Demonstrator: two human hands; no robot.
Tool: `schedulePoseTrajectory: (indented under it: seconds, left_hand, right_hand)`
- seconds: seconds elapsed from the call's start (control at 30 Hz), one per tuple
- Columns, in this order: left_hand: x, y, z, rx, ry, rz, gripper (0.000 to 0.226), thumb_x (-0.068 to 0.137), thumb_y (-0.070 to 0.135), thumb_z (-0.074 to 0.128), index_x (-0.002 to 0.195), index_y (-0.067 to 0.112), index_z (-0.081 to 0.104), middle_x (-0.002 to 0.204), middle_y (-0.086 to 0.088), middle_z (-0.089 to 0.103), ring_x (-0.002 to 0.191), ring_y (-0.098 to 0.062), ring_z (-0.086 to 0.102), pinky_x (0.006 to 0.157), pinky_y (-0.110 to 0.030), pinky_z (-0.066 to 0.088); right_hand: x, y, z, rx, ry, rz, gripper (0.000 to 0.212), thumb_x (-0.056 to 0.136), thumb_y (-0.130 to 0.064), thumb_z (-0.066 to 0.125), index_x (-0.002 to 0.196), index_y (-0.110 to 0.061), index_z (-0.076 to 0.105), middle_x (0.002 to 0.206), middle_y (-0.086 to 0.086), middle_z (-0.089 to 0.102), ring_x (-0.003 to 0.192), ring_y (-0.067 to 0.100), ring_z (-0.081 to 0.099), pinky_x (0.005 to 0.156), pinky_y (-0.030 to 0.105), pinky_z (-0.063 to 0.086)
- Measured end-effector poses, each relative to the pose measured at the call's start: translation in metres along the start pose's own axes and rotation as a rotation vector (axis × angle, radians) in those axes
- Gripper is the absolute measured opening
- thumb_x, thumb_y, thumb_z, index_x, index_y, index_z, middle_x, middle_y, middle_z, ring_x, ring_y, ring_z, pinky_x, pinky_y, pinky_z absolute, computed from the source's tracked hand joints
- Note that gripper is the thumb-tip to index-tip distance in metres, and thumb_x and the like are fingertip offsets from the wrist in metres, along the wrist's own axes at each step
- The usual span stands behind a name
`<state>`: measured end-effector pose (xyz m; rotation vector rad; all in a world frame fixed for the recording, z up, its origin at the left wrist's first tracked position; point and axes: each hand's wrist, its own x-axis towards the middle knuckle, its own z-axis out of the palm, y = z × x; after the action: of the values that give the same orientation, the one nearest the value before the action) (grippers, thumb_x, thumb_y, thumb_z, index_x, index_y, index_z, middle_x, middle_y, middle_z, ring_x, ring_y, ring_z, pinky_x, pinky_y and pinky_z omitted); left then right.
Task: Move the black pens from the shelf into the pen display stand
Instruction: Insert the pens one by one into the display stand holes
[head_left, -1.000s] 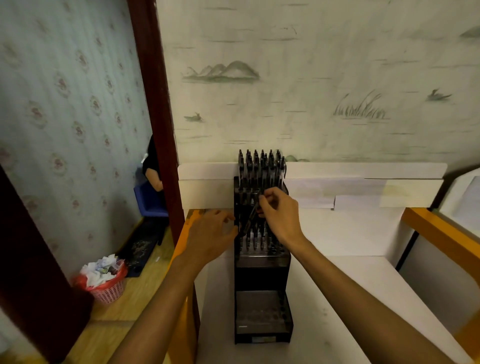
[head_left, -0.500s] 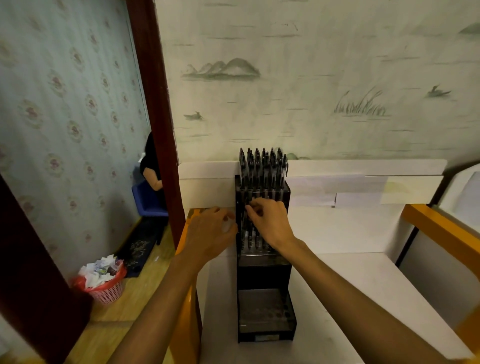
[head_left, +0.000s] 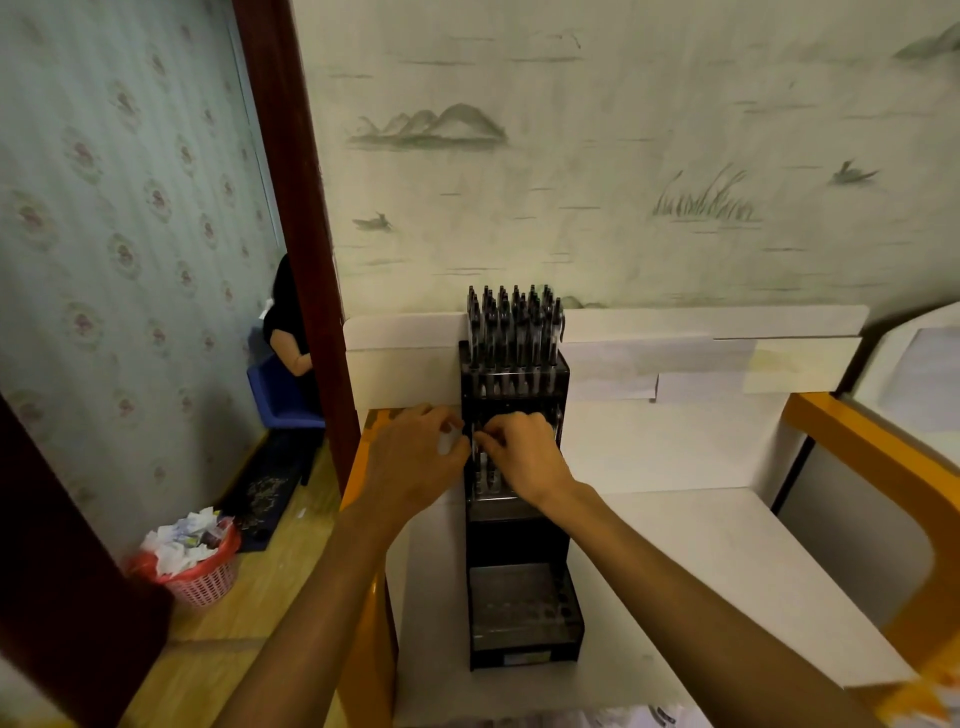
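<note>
Hands (head_left: 415, 457) (head_left: 527, 454) side by side, fingers curled at pen stand (head_left: 519, 530) middle tier.

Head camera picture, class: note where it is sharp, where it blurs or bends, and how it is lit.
Head view: pen display stand and hands fairly sharp; bottom edge smeared; door frame bowed by the wide lens; soft, dim light, no glare; stand's interior dark.

Dim, soft indoor light; wide-angle bending and blur at edges
</note>
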<state>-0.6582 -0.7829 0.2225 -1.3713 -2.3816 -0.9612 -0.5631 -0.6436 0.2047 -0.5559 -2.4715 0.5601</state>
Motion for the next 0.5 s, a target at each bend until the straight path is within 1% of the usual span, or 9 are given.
schedulePoseTrajectory:
  seconds: [0.1,0.17,0.23,0.3,0.33,0.4,0.43,0.5]
  left_hand:
    - [0.0,0.01,0.004,-0.006,0.009,0.037,0.023,0.09,0.035,0.066,0.111,0.024,0.069,0.103,0.005,0.068,0.088,-0.01,0.061,0.078,-0.025,0.05]
    - [0.001,0.022,0.011,-0.045,-0.002,0.068,0.023,0.09,0.032,0.067,0.111,0.022,0.068,0.103,0.004,0.068,0.088,-0.01,0.061,0.08,-0.026,0.051]
    - [0.002,0.036,0.019,-0.05,-0.022,0.11,0.023,0.091,0.031,0.068,0.112,0.022,0.068,0.102,0.003,0.067,0.089,-0.011,0.061,0.08,-0.027,0.052]
    - [0.003,0.051,0.028,-0.047,-0.037,0.138,0.022,0.091,0.032,0.067,0.111,0.023,0.068,0.102,0.005,0.066,0.092,-0.012,0.061,0.08,-0.026,0.05]
    - [0.003,0.06,0.034,-0.059,-0.055,0.142,0.021,0.091,0.033,0.067,0.111,0.024,0.068,0.102,0.005,0.065,0.094,-0.013,0.061,0.081,-0.028,0.051]
    - [0.002,0.083,0.048,-0.066,-0.108,0.148,0.024,0.092,0.035,0.065,0.115,0.025,0.067,0.107,0.005,0.065,0.097,-0.014,0.06,0.087,-0.037,0.052]
    - [0.0,0.095,0.056,-0.064,-0.135,0.155,0.027,0.093,0.036,0.064,0.118,0.026,0.066,0.112,0.005,0.065,0.099,-0.015,0.06,0.09,-0.039,0.052]
    - [-0.004,0.122,0.073,-0.075,-0.183,0.172,0.033,0.094,0.04,0.061,0.125,0.029,0.063,0.122,0.006,0.064,0.106,-0.015,0.059,0.095,-0.04,0.05]
  right_hand:
    - [-0.009,0.004,-0.01,-0.022,-0.006,-0.013,0.02,0.095,-0.032,0.064,0.099,-0.016,0.075,0.085,0.001,0.074,0.077,0.017,0.068,0.073,0.037,0.058]
    - [-0.019,0.014,-0.021,-0.053,0.025,-0.01,0.019,0.092,-0.033,0.065,0.105,-0.022,0.074,0.091,-0.004,0.075,0.08,0.015,0.069,0.073,0.035,0.058]
    - [-0.028,0.027,-0.034,-0.088,0.043,0.013,0.021,0.09,-0.032,0.065,0.107,-0.025,0.072,0.095,-0.003,0.075,0.083,0.017,0.069,0.075,0.036,0.058]
    - [-0.039,0.043,-0.05,-0.114,0.044,0.059,0.025,0.09,-0.034,0.064,0.112,-0.025,0.071,0.104,-0.002,0.075,0.089,0.018,0.069,0.079,0.036,0.058]
    - [-0.046,0.051,-0.058,-0.124,0.049,0.079,0.029,0.09,-0.036,0.063,0.116,-0.025,0.07,0.11,-0.002,0.073,0.094,0.018,0.068,0.083,0.034,0.057]
    - [-0.063,0.069,-0.077,-0.139,0.067,0.111,0.035,0.091,-0.038,0.063,0.123,-0.024,0.067,0.12,-0.003,0.07,0.103,0.016,0.066,0.087,0.023,0.049]
    - [-0.073,0.079,-0.088,-0.148,0.076,0.126,0.037,0.091,-0.038,0.063,0.125,-0.024,0.065,0.124,-0.003,0.068,0.106,0.015,0.065,0.087,0.021,0.044]
    - [-0.093,0.099,-0.111,-0.171,0.091,0.156,0.038,0.092,-0.038,0.062,0.128,-0.026,0.062,0.127,-0.003,0.065,0.109,0.016,0.063,0.086,0.022,0.043]
